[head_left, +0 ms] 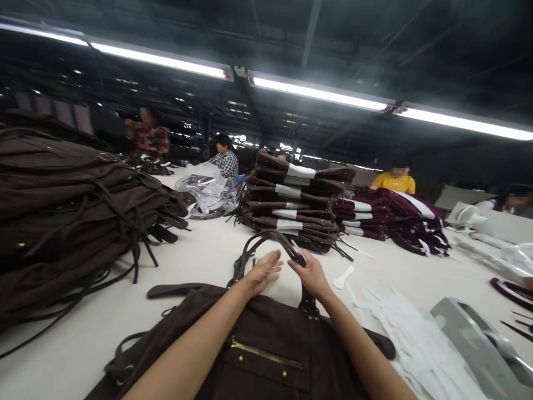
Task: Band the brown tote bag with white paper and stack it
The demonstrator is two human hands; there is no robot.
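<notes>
A dark brown handbag [266, 333] with a brass zipper and round studs lies flat on the table in front of me. Its handles [266, 236] arch up from the far edge. My right hand [310, 272] is closed around the right side of a handle, where a small whitish piece shows by the fingers. Just left of it, my left hand [264, 272] has its fingers stretched out and holds nothing, close to the handles. A side strap [175, 290] sticks out to the left of the bag.
Brown bags are heaped at left [75, 205]; a stack of brown bags [291, 205] with white bands stands ahead, beside maroon bags [383, 214]. At right lie white strips [420, 339] and a grey tape dispenser-like device [470, 344]. Several people work beyond the table.
</notes>
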